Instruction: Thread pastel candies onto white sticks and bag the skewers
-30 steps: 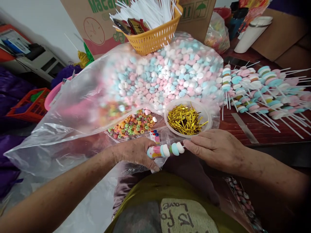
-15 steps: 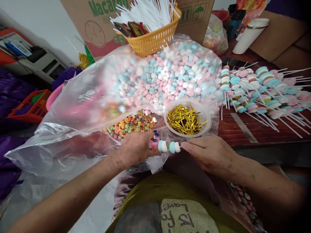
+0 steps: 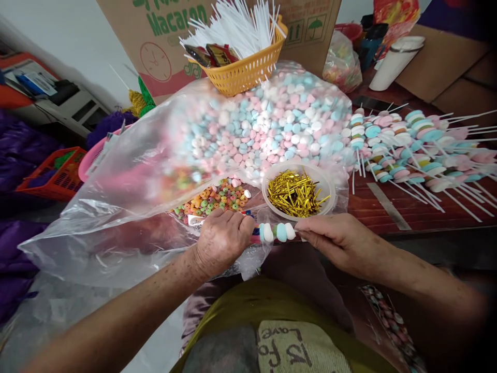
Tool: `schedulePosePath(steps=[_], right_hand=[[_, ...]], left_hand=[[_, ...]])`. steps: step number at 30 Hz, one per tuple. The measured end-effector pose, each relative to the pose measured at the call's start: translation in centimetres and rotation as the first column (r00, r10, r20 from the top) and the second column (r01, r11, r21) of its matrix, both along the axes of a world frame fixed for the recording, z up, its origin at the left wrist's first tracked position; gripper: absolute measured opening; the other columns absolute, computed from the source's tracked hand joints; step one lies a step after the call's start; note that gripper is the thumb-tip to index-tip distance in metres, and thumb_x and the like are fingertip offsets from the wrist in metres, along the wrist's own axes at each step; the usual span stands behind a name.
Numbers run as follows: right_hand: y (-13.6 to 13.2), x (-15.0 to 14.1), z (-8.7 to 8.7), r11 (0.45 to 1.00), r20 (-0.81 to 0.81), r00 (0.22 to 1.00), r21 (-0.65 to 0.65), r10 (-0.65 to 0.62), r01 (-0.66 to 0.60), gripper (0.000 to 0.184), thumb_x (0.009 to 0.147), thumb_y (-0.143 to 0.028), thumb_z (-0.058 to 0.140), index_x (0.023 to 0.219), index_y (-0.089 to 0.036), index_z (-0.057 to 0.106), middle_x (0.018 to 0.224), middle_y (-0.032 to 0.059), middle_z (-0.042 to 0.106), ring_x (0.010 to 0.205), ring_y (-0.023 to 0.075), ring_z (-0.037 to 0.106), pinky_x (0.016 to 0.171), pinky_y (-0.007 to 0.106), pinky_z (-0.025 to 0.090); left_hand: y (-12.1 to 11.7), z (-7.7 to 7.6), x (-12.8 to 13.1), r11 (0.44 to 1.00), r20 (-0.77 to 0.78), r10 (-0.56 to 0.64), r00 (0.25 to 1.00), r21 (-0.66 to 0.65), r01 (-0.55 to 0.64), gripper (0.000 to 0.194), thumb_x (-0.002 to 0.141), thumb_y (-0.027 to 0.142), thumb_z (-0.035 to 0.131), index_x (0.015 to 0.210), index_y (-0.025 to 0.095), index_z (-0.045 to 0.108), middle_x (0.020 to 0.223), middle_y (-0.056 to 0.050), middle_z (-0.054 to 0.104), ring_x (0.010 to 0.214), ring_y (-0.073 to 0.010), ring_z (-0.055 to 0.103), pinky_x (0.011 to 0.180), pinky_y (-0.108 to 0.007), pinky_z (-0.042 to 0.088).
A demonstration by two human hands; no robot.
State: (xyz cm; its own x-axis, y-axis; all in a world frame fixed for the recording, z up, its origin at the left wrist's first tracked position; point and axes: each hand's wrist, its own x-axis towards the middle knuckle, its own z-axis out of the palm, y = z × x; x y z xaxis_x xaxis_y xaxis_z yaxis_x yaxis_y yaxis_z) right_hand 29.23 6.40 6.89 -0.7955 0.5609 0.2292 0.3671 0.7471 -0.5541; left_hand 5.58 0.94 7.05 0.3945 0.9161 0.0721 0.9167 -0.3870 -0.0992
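In front of my waist is a marshmallow skewer (image 3: 281, 232), held level, with light blue and white marshmallows and a green ring between them. My left hand (image 3: 223, 239) is closed around a printed plastic wrapper (image 3: 256, 232) at the skewer's left end. A white label shows on the wrapper's far side; the rest of it is hidden in the fist. At the other end, my right hand (image 3: 326, 235) pinches the skewer's tip between thumb and fingers. Just beyond the hands are loose cereal rings (image 3: 213, 199) and a clear bowl (image 3: 331, 192) of gold twist ties (image 3: 297, 194).
A big clear bag of pink, blue and white marshmallows (image 3: 248, 124) spreads over the table. Behind it stand a yellow basket (image 3: 246, 72) of white sticks and a cardboard box (image 3: 163, 57). Finished-looking marshmallow skewers (image 3: 423, 145) are piled at right, near a white tumbler (image 3: 396, 62).
Both hands and the skewer have shifted slightly right in the view. The left hand has rolled over so its back faces up, and the wrapper's white label has come into sight.
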Motion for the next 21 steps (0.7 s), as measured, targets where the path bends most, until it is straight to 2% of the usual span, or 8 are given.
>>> schedulePosePath(steps=[3, 6, 9, 12, 14, 16, 18, 21], right_hand=[[0.5, -0.1, 0.4, 0.965, 0.030, 1.000, 0.262, 0.008, -0.015, 0.024, 0.089, -0.016, 0.041, 0.080, -0.016, 0.062, 0.064, 0.0016, 0.059, 0.057, 0.0114, 0.051, 0.052, 0.023, 0.032], [0.6, -0.4, 0.0, 0.831, 0.077, 0.995, 0.548, 0.062, -0.094, 0.022, 0.088, -0.013, 0.042, 0.081, -0.015, 0.062, 0.063, 0.0013, 0.058, 0.055, 0.0127, 0.047, 0.051, 0.027, 0.027], [0.7, -0.6, -0.9, 0.763, 0.120, 0.984, 0.621, 0.133, -0.179, 0.021, 0.090, -0.013, 0.041, 0.085, -0.014, 0.061, 0.065, 0.0005, 0.058, 0.054, 0.0128, 0.045, 0.052, 0.029, 0.026], [0.8, -0.1, -1.6, 0.773, 0.134, 0.977, 0.596, 0.169, -0.215, 0.020, 0.090, -0.009, 0.039, 0.088, -0.013, 0.059, 0.067, 0.0002, 0.057, 0.057, 0.0128, 0.047, 0.054, 0.029, 0.029], [0.7, 0.3, -2.0, 0.769, 0.119, 0.977, 0.602, 0.176, -0.212, 0.018, 0.089, -0.008, 0.040, 0.091, -0.013, 0.058, 0.068, 0.0003, 0.058, 0.059, 0.0128, 0.048, 0.055, 0.029, 0.030], [0.6, 0.5, -2.2, 0.755, 0.094, 0.980, 0.627, 0.173, -0.193, 0.017, 0.088, -0.008, 0.042, 0.095, -0.013, 0.057, 0.071, 0.0006, 0.060, 0.059, 0.0126, 0.049, 0.056, 0.028, 0.031], [0.5, 0.4, -2.2, 0.737, 0.072, 0.982, 0.652, 0.174, -0.178, 0.017, 0.088, -0.008, 0.043, 0.098, -0.013, 0.056, 0.072, 0.0009, 0.061, 0.059, 0.0123, 0.049, 0.056, 0.028, 0.031], [0.2, 0.1, -2.0, 0.715, 0.070, 0.979, 0.674, 0.190, -0.186, 0.017, 0.089, -0.009, 0.043, 0.099, -0.011, 0.055, 0.072, 0.0018, 0.061, 0.059, 0.0123, 0.049, 0.055, 0.028, 0.031]], left_hand=[[0.3, 0.3, 0.7, 0.978, 0.115, 0.105, 0.988, -0.193, -0.081, 0.045, 0.075, 0.062, 0.056, 0.084, 0.019, 0.060, 0.065, -0.003, 0.062, 0.062, -0.0179, 0.057, 0.057, -0.028, 0.035], [0.9, 0.8, 1.3, 0.888, 0.170, 0.287, 0.943, -0.415, -0.196, 0.057, 0.060, 0.070, 0.063, 0.089, 0.022, 0.058, 0.065, 0.001, 0.061, 0.060, -0.0170, 0.056, 0.053, -0.025, 0.034], [1.2, 1.2, 1.0, 0.836, 0.237, 0.341, 0.910, -0.518, -0.178, 0.057, 0.059, 0.065, 0.068, 0.093, 0.021, 0.056, 0.072, 0.001, 0.062, 0.062, -0.0163, 0.056, 0.055, -0.025, 0.036], [1.2, 1.4, -0.3, 0.807, 0.432, 0.294, 0.852, -0.590, 0.020, 0.077, 0.057, 0.056, 0.075, 0.119, 0.021, 0.048, 0.087, -0.002, 0.064, 0.071, -0.0173, 0.059, 0.061, -0.026, 0.041], [1.3, 1.6, -1.3, 0.718, 0.563, 0.300, 0.770, -0.665, 0.207, 0.096, 0.059, 0.048, 0.077, 0.138, 0.023, 0.029, 0.098, -0.006, 0.063, 0.081, -0.0189, 0.060, 0.065, -0.026, 0.044], [1.5, 1.7, -2.2, 0.595, 0.615, 0.372, 0.695, -0.733, 0.330, 0.097, 0.064, 0.039, 0.075, 0.143, 0.023, 0.021, 0.103, -0.008, 0.063, 0.088, -0.0192, 0.060, 0.067, -0.025, 0.045], [1.9, 1.5, -2.7, 0.486, 0.587, 0.440, 0.679, -0.792, 0.370, 0.080, 0.064, 0.035, 0.076, 0.134, 0.023, 0.039, 0.097, -0.005, 0.065, 0.086, -0.0179, 0.060, 0.067, -0.024, 0.046], [2.2, 0.6, -2.9, 0.312, 0.458, 0.475, 0.752, -0.886, 0.342, 0.044, 0.055, 0.038, 0.081, 0.092, 0.018, 0.066, 0.078, 0.000, 0.066, 0.073, -0.0147, 0.060, 0.063, -0.023, 0.046]])
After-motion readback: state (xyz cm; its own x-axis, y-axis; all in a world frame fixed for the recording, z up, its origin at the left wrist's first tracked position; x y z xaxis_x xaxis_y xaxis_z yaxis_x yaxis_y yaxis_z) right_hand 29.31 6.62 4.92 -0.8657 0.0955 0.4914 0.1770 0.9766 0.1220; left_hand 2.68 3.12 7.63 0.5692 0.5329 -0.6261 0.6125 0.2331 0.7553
